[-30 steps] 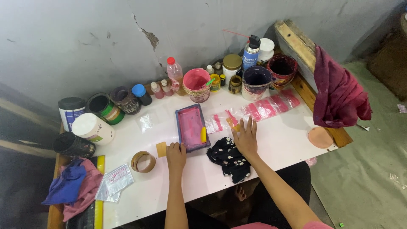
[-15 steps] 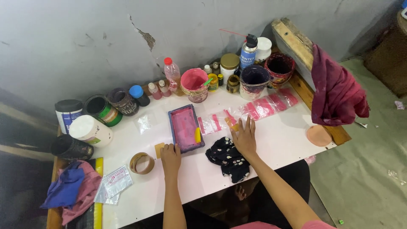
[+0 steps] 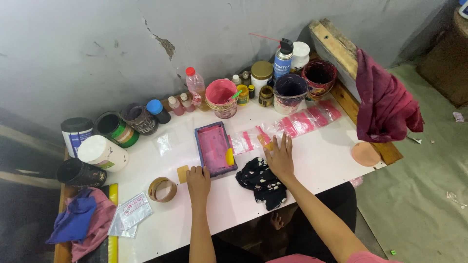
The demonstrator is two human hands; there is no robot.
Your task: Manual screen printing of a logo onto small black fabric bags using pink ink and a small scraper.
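Hands first: I see left hand [image 3: 197, 179] curled at near corner of pink screen frame [image 3: 215, 148] mid white worktop [image 3: 321, 160], grip unclear. Right hand [image 3: 279, 157] flat, fingers spread, pressing clear pink-printed bags [image 3: 253, 140], black cloth [image 3: 262, 182] beside wrist.

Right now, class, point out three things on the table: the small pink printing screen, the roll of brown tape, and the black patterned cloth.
pink printing screen [image 3: 213, 147], head view, on its pink mesh.
roll of brown tape [image 3: 154, 190], head view, on its left rim.
black patterned cloth [image 3: 261, 181], head view, on its middle.
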